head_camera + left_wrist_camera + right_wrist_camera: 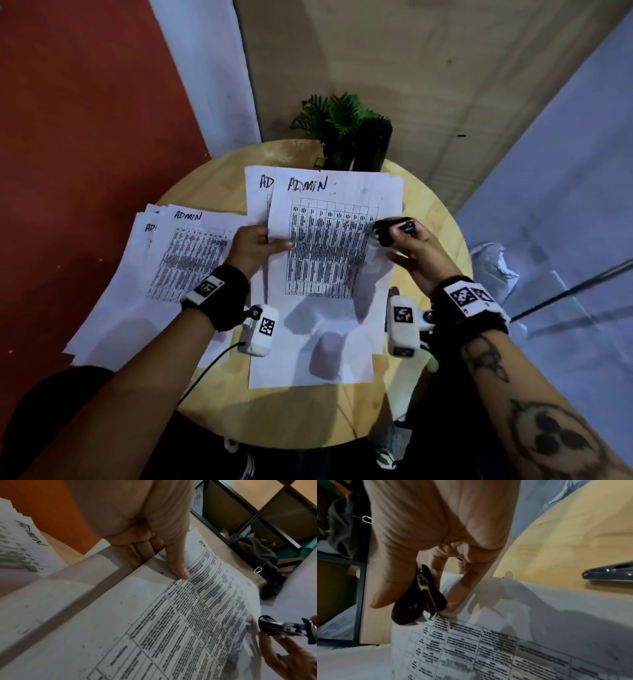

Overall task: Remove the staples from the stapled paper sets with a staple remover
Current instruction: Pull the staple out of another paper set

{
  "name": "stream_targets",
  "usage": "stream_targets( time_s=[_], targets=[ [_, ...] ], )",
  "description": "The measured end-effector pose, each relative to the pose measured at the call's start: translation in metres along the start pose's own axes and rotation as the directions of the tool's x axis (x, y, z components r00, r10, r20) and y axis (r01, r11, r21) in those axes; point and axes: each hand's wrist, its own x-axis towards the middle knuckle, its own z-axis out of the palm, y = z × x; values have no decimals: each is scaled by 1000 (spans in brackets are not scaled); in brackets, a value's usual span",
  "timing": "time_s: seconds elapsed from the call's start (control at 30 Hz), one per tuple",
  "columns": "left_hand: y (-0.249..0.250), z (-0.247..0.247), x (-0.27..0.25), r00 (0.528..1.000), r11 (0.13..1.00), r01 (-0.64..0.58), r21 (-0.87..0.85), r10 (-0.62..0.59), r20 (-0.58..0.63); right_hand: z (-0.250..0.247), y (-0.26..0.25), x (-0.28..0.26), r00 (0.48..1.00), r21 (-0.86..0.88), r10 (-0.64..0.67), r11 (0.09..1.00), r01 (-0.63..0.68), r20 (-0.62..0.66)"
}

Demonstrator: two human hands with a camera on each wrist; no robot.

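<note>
My right hand (416,253) holds the staple remover (394,229) pinched between thumb and fingers, its claws at the right edge of the top paper set (329,260), roughly level with the upper part of the printed table. My left hand (251,246) grips the same set by its left edge, thumb on top and fingers curled underneath, so the sheet is lifted a little off the bench (435,219) on that side.

The main risk is tearing. The paper is held up and bowed, not flat, so if I squeeze and pull while the claws sit on bare paper, the edge will rip or crumple. I cannot see the staple itself in any view (it may be hidden under the tool), so the claws may be off it altogether. A loosened staple could also flick away across the bench or onto the floor.

The set lies with its long axis running near to far, the handwritten "ADMIN" heading at the far end, near the potted plant (339,126). The remover's long axis runs left to right, claws pointing left into the page and its hinged end towards the right. Another pile of sets (164,274) lies at the left, apart from my work.
</note>
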Motion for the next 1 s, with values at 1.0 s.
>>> stream_targets(
  time_s=[1.0],
  targets=[
    [108,-19,-2,988,978,-154,-142,152,-25,-10,-55,-17,974,-134,-77,985,107,211]
  ],
)
